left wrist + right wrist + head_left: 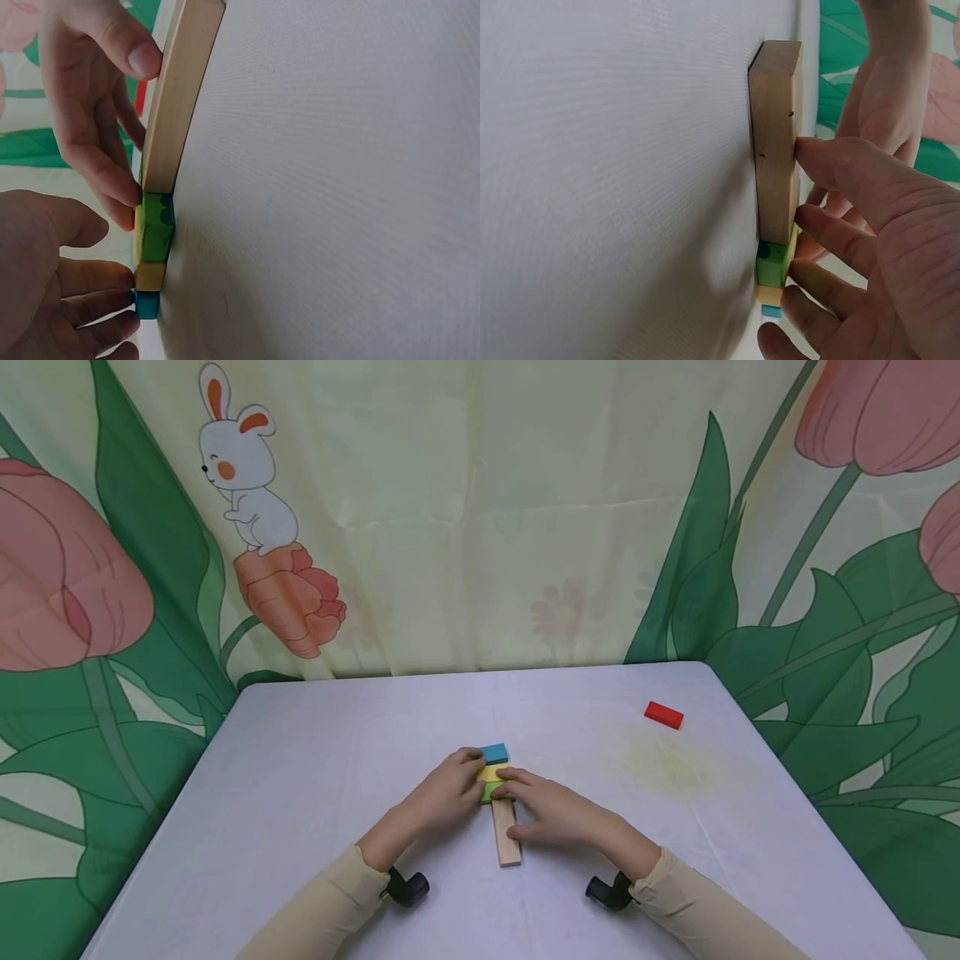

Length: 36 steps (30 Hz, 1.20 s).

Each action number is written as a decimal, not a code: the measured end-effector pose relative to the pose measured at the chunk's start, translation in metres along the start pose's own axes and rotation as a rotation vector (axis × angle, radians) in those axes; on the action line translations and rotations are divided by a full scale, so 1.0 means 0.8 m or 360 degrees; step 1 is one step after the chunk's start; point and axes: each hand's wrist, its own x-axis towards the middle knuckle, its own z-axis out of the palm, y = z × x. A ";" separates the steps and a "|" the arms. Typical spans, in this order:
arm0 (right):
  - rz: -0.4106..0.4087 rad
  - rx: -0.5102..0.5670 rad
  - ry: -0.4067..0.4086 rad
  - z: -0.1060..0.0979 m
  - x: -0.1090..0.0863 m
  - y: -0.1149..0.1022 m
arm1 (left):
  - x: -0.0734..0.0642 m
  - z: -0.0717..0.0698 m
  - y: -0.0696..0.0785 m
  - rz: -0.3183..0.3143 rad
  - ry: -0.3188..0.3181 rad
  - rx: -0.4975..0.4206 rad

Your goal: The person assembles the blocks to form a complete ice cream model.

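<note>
A row of touching blocks lies on the table: a blue block [495,752] farthest away, then a yellow block [491,772], a green block [157,229] and a long plain wooden block [506,843] pointing toward me. On the left, my left hand [450,789] has its fingertips against the blue and yellow blocks, the thumb held apart in the left wrist view. From the right, my right hand [558,810] rests its fingertips on the green and yellow blocks, while its thumb touches the wooden block's edge. Neither hand's fingers wrap round a block.
A red block [664,715] lies alone toward the table's far right corner. White cloth covers the table [337,735]. Behind its far edge hangs a curtain [465,527] printed with tulips and a rabbit. Each wrist carries a black camera [408,889].
</note>
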 end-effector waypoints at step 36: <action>0.0319 0.1133 0.0226 0.000 0.018 0.027 | -0.004 0.011 0.010 -0.0472 0.0155 -0.1247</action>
